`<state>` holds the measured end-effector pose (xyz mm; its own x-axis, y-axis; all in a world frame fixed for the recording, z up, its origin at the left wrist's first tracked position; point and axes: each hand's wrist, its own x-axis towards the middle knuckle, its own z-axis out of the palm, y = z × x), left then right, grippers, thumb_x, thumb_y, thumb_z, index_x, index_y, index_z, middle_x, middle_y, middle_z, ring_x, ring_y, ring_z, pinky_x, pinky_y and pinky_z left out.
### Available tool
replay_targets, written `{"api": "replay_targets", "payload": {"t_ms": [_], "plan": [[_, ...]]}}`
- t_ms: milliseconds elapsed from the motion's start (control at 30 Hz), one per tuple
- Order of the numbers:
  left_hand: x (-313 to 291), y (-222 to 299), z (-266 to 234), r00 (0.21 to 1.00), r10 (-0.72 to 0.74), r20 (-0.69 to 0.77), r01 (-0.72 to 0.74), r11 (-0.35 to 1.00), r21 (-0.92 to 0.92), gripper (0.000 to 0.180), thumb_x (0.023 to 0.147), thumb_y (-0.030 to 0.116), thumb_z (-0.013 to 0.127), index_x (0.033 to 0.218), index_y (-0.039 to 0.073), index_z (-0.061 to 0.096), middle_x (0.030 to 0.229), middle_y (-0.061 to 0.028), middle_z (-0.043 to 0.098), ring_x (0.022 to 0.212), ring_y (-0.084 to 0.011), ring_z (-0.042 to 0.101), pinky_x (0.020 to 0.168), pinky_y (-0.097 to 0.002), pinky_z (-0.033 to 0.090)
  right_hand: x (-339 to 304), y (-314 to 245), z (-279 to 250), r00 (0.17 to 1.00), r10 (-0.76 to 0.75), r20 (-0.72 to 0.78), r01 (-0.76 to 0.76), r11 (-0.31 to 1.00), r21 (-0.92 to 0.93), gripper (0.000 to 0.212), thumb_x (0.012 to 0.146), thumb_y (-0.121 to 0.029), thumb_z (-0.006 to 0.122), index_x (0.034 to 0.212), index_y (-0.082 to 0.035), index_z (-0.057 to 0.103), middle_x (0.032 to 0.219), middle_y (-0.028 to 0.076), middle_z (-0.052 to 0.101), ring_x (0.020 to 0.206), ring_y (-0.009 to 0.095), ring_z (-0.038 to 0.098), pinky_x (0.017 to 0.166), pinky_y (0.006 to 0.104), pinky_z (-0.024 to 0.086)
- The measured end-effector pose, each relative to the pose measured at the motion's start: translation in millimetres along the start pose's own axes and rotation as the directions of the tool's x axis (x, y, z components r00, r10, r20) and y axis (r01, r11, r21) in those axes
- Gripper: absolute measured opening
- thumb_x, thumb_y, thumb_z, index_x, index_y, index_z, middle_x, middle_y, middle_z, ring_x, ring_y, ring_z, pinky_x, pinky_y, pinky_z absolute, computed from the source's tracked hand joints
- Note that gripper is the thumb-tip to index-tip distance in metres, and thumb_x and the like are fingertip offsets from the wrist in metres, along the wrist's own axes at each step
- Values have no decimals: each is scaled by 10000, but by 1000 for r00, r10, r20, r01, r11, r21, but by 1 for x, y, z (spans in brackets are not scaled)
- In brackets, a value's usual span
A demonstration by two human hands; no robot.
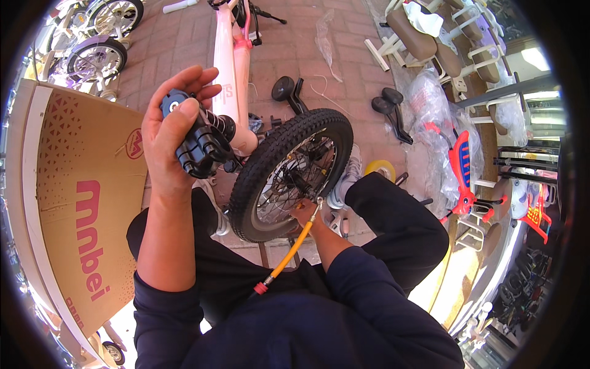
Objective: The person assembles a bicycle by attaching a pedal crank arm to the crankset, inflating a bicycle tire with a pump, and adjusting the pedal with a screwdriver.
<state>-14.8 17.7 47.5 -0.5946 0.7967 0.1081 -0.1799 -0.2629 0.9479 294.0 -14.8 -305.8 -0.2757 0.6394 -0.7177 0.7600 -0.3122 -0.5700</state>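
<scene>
A small pink bicycle frame (230,67) stands upright in front of me with its black knobby front wheel (289,175) between my knees. My left hand (172,126) grips the black stem clamp (206,144) at the top of the fork, fingers wrapped over it. Low behind the wheel, my right hand (304,212) holds the metal tip of a yellow air hose (294,246) against the wheel's rim, near the spokes. The hose runs down toward my lap and ends in a red fitting (261,287).
A large brown cardboard box (86,203) lies at my left. Black training wheels (393,107) and plastic wrap lie on the brick paving. Pink and red plastic parts (461,166), brown seats (412,34) and white racks sit right; other small bicycles (95,55) stand far left.
</scene>
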Motion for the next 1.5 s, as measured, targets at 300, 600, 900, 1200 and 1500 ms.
{"api": "replay_targets", "payload": {"t_ms": [300,600,900,1200,1500], "plan": [[1,1,1,1000,-14,-8,15,995,97,618,858,310,611,1348,-59,535,1318,-230,606,1154,-256,625,1023,-326,450,13,59,0,957,290,11,-205,649,733,273,782,-84,752,1037,-16,681,878,91,680,678,223,633,629,380,509],[1,1,2,1000,-1,-2,1,993,119,612,864,300,602,1346,-71,531,1313,-247,605,1156,-271,631,1019,-330,457,7,22,-19,824,407,394,-445,36,895,84,837,-111,658,883,-118,588,727,37,630,432,93,378,388,229,296],[1,1,4,1000,-9,-13,11,993,120,623,860,312,611,1344,-73,531,1315,-250,603,1156,-271,632,1010,-328,464,8,15,-15,824,438,360,-482,208,851,48,910,-134,610,872,-126,583,700,42,597,406,89,331,373,250,264],[0,1,5,1000,-4,-18,6,993,115,622,857,309,609,1341,-74,532,1314,-250,603,1163,-272,631,1012,-328,465,9,11,-13,876,429,218,-407,417,813,36,959,-116,567,937,-91,583,705,40,587,413,83,326,382,258,268],[1,1,5,1000,-9,-13,11,993,119,628,858,308,606,1347,-77,523,1314,-253,601,1164,-274,628,1013,-327,465,10,17,-8,883,430,190,-359,357,862,68,957,-132,562,916,-102,608,691,22,544,414,86,318,386,250,251]]}}
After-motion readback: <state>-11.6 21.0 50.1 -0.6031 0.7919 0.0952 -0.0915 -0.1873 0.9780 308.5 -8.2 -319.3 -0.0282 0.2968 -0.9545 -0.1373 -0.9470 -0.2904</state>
